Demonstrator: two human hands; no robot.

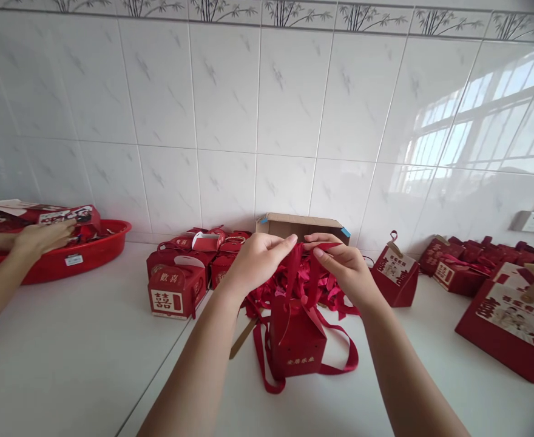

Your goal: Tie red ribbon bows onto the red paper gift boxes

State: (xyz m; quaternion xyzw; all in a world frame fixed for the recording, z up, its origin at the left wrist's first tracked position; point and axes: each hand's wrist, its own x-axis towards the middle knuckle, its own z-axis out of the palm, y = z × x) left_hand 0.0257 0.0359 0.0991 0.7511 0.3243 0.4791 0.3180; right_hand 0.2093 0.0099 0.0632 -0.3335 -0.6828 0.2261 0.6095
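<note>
A small red gift box (298, 343) with gold lettering stands upright on the white table in front of me. Red ribbon (313, 276) rises from its top to both hands, and more of it loops out on the table at either side of the box. My left hand (267, 258) pinches the ribbon between thumb and fingers above the box. Just to its right, my right hand (340, 261) also grips the ribbon, fingers closed. Behind the box lies a heap of loose red ribbons (260, 291), partly covered by my hands.
An open cardboard box (289, 223) leans by the tiled wall. Several red boxes (176, 291) stand to the left, and printed red gift boxes (395, 273) to the right. At far left, another person's hand (43, 240) reaches over a red basin (112, 243).
</note>
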